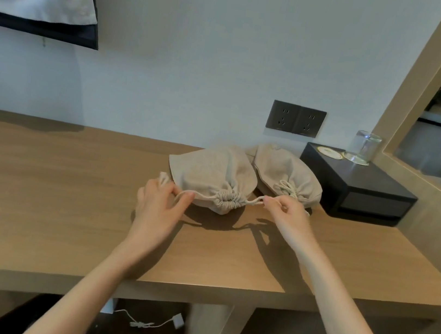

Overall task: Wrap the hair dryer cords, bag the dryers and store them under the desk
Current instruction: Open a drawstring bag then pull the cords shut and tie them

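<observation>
Two beige drawstring bags lie on the wooden desk point(53, 184). The nearer bag point(213, 171) has its mouth gathered tight, facing me. My left hand point(159, 203) pinches the left end of its drawstring point(203, 195) and my right hand point(284, 213) pinches the right end, the cord stretched taut between them. The second bag point(281, 170) lies behind and to the right, its mouth cinched with a tied cord. Whatever the bags contain is hidden by the cloth.
A black box point(359, 187) with a glass point(364, 146) and coasters on top stands at the desk's right end. A double wall socket point(295, 118) sits above the bags. Below the desk edge, a white cable point(150, 325) lies on the floor.
</observation>
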Motion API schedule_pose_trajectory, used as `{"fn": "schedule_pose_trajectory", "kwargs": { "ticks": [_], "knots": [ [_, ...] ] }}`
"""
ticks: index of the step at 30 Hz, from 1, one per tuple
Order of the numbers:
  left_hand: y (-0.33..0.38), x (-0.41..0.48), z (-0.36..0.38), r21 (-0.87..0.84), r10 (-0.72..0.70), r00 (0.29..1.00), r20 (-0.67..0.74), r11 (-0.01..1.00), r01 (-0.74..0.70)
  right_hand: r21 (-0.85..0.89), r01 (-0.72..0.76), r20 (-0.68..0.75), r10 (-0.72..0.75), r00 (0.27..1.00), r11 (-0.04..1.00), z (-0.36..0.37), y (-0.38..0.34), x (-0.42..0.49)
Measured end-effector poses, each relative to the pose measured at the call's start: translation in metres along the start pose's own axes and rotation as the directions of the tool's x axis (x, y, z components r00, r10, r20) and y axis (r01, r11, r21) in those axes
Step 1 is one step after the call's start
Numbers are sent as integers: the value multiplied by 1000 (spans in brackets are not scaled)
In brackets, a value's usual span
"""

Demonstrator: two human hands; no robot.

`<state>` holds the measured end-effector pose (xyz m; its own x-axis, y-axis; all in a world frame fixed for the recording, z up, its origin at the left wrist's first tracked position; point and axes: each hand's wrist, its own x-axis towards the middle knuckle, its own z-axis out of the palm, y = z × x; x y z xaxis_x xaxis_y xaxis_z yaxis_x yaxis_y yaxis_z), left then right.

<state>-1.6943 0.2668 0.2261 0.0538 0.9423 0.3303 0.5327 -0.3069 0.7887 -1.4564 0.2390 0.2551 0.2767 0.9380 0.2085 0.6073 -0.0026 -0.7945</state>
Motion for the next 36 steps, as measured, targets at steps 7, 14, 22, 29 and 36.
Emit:
{"fn": "schedule_pose_trajectory", "kwargs": {
  "ticks": [7, 14, 22, 29, 36],
  "knots": [
    [-17, -26, -8, 402, 46, 999, -5, 915, -40, -61, 174, -160, -182, 970, 983, 0, -3, -22],
    [4, -40, -13, 382, 102, 994, 36, 918, -108, 412, -224, 161, 171, 972, 883, 15, -11, -43],
    [32, -31, 24, -489, -201, 952, 229, 822, 291, 868, -357, 257, 303, 918, 345, 18, -20, -32],
    [44, -13, 21, -873, -326, 918, 228, 348, 341, 890, -88, 69, 59, 996, 448, 19, -27, -19],
    [56, 30, -3, -707, -70, 996, 49, 703, 85, 793, 43, 23, -101, 995, 608, 16, -51, -1]
  ]
}}
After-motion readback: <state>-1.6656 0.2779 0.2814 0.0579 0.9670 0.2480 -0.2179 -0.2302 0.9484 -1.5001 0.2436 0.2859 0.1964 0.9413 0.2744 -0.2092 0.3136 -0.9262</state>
